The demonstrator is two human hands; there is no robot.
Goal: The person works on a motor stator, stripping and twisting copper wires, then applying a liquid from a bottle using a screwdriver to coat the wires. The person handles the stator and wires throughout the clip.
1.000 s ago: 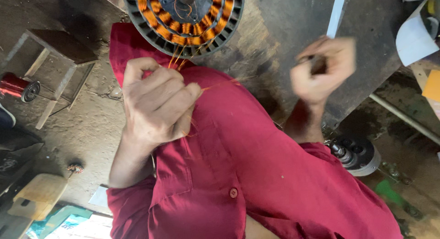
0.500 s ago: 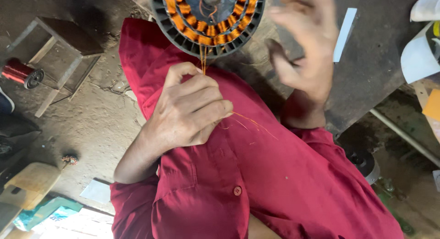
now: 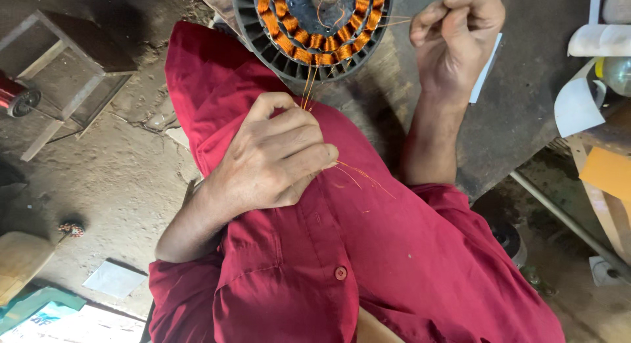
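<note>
A round motor stator [image 3: 309, 27] with orange copper windings lies on a dark board [image 3: 526, 113] at the top of the view. A bundle of copper wires [image 3: 307, 87] runs down from its rim into my left hand [image 3: 276, 156], which is closed in a fist around them above my red shirt [image 3: 368, 264]. Loose wire ends [image 3: 358, 175] stick out past the knuckles. My right hand [image 3: 457, 37] is beside the stator's right edge, fingers pinched on thin wire strands [image 3: 394, 20] that lead to the windings.
A wooden frame stool [image 3: 59, 73] and a red wire spool [image 3: 13, 96] stand on the dusty floor at left. Curled white paper sheets [image 3: 585, 67] and an orange card [image 3: 608, 172] lie at right. A metal rod [image 3: 565, 218] slants below the board.
My right hand has risen from the right side to the stator's rim and now pinches thin strands. My left hand has kept its fist on the wire bundle.
</note>
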